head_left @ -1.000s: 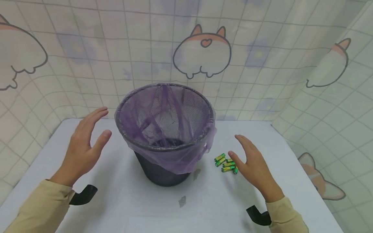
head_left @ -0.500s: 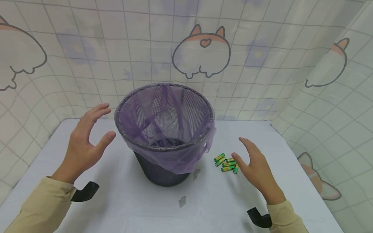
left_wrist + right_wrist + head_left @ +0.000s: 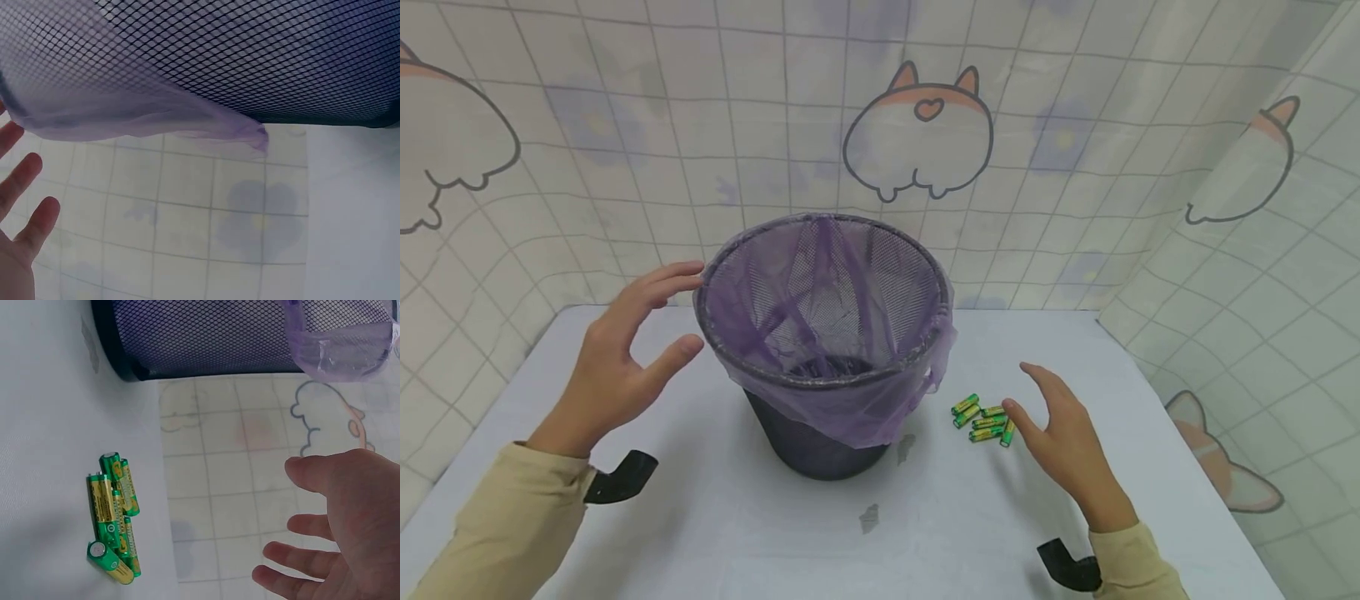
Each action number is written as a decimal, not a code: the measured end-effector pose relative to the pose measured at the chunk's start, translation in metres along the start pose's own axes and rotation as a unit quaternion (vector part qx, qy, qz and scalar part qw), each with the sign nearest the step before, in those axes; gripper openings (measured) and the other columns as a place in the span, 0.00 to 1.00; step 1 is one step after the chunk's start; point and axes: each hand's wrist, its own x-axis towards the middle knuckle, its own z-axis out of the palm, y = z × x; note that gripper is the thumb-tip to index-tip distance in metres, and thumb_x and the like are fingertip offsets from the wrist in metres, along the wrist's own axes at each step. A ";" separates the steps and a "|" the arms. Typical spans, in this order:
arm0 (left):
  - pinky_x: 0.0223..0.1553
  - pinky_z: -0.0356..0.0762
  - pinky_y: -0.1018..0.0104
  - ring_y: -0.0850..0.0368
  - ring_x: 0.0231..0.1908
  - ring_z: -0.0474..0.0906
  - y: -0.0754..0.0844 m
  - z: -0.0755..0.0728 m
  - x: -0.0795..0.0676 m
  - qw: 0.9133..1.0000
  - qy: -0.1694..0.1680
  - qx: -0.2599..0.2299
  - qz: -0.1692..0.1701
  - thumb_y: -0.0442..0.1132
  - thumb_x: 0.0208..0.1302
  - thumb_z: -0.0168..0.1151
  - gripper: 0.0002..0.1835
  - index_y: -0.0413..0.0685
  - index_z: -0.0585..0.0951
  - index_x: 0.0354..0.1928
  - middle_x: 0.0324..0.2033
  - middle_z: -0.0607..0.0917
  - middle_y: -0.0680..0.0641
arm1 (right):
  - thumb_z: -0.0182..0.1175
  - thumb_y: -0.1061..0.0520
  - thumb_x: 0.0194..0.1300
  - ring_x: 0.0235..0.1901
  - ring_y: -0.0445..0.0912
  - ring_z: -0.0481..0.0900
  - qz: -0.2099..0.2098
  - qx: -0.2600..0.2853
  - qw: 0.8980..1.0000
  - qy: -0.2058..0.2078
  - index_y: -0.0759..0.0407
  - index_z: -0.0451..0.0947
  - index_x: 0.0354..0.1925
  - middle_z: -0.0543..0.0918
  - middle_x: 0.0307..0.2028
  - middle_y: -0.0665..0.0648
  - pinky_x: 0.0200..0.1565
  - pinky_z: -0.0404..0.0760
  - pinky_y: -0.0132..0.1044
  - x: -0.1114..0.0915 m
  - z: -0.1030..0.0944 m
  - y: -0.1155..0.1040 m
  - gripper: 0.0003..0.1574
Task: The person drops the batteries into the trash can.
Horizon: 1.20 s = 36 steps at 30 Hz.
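A black mesh wastebasket [image 3: 820, 433] stands upright on the table, lined with a thin purple bin bag [image 3: 842, 417] folded over its rim. My left hand [image 3: 617, 358] is at the basket's left side, fingers spread and thumb apart; its fingertips reach the rim, and whether they touch cannot be told. In the left wrist view the fingers [image 3: 22, 181] are beside the bag's edge. My right hand [image 3: 1067, 442] hovers with relaxed fingers just right of several green and yellow batteries [image 3: 987, 422]. Nothing is in either hand. The right wrist view shows the batteries [image 3: 114, 519] lying in a loose cluster.
The white table [image 3: 760, 542] has two small grey patches near the basket, one being a grey mark [image 3: 869, 518]. Behind and beside it hangs a checked curtain [image 3: 1030, 225] with cartoon dog prints. Black straps show at both wrists.
My left hand has moved right and slightly up, up to the basket's rim. My right hand has drifted slightly right and down, away from the batteries. Basket and batteries stay put.
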 end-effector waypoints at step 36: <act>0.55 0.64 0.75 0.65 0.59 0.73 0.016 0.019 0.011 0.994 0.076 -0.041 -0.061 0.37 0.46 0.75 0.25 0.43 0.82 0.50 0.55 0.83 0.45 | 0.68 0.54 0.59 0.57 0.58 0.75 0.080 0.014 0.995 -0.050 0.58 0.68 0.65 0.74 0.62 0.62 0.53 0.76 0.57 -0.016 0.022 0.027 0.37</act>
